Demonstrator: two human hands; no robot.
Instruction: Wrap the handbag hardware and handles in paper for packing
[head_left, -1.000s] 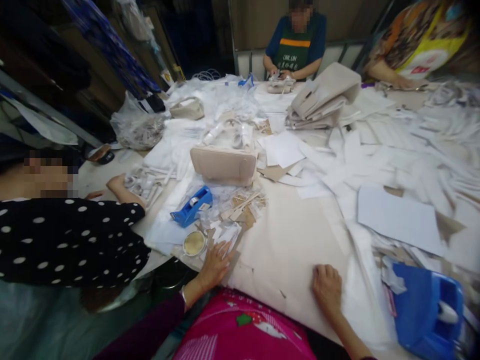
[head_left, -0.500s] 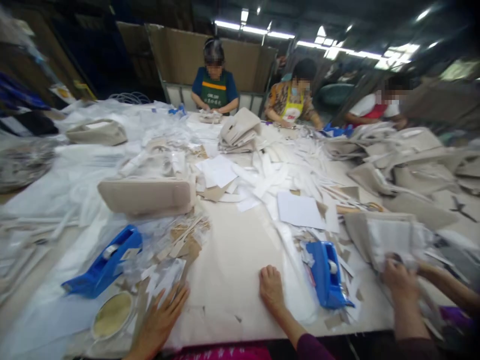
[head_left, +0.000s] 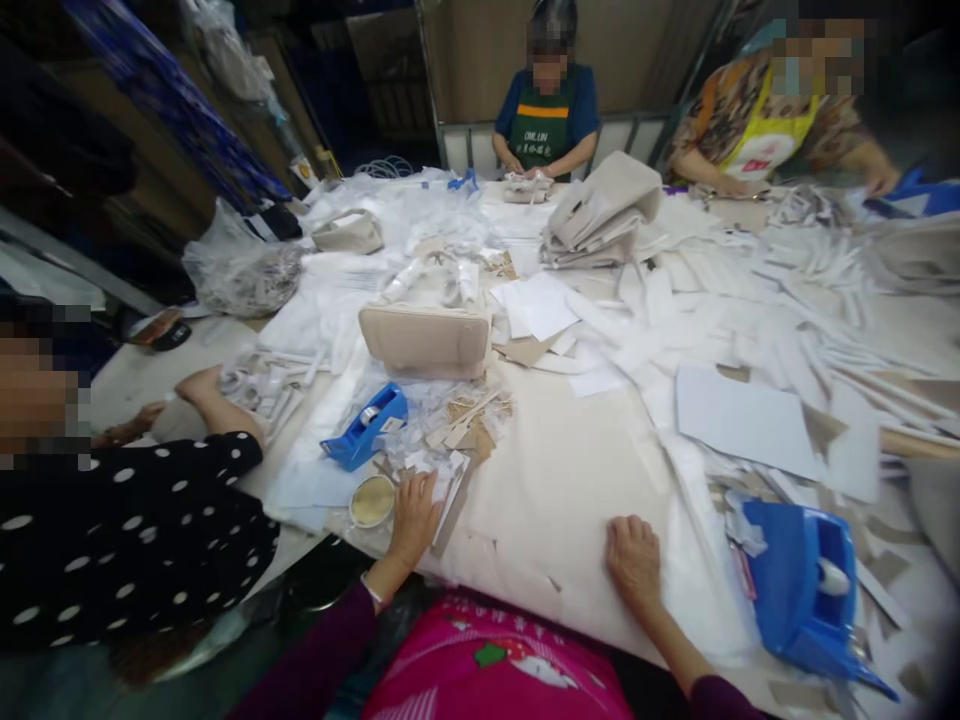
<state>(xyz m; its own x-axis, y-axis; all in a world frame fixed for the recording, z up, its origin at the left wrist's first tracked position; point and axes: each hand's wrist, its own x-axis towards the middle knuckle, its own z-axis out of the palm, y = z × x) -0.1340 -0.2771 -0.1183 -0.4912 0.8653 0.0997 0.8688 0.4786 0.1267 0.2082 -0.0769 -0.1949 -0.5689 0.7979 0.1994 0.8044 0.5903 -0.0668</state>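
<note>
My left hand (head_left: 415, 515) lies on the heap of paper and card scraps (head_left: 457, 450) near the table's front edge, its fingers stretched over the pieces and not wrapped round any. Just left of it stands a round tub with yellowish contents (head_left: 372, 500). Beyond that is a blue tape dispenser (head_left: 367, 428). Resting on the pale table covering (head_left: 555, 480), my right hand (head_left: 634, 563) has its fingers curled in, with nothing seen in them. To its right is a second blue tape dispenser (head_left: 802, 580). A beige handbag (head_left: 426, 340) stands behind the scraps.
White sheets (head_left: 742, 415) and strips (head_left: 675, 310) spread over the right side. Folded beige pieces (head_left: 600, 215) are stacked farther back. A person in a dotted top (head_left: 142, 540) sits close on the left; two co-workers work across the table. Clear plastic (head_left: 232, 265) lies at left.
The view has swung left, bringing the person in the dotted top into sight and losing the co-worker's hands at right. My left hand's fingers have shifted onto the scraps; my right hand stays curled.
</note>
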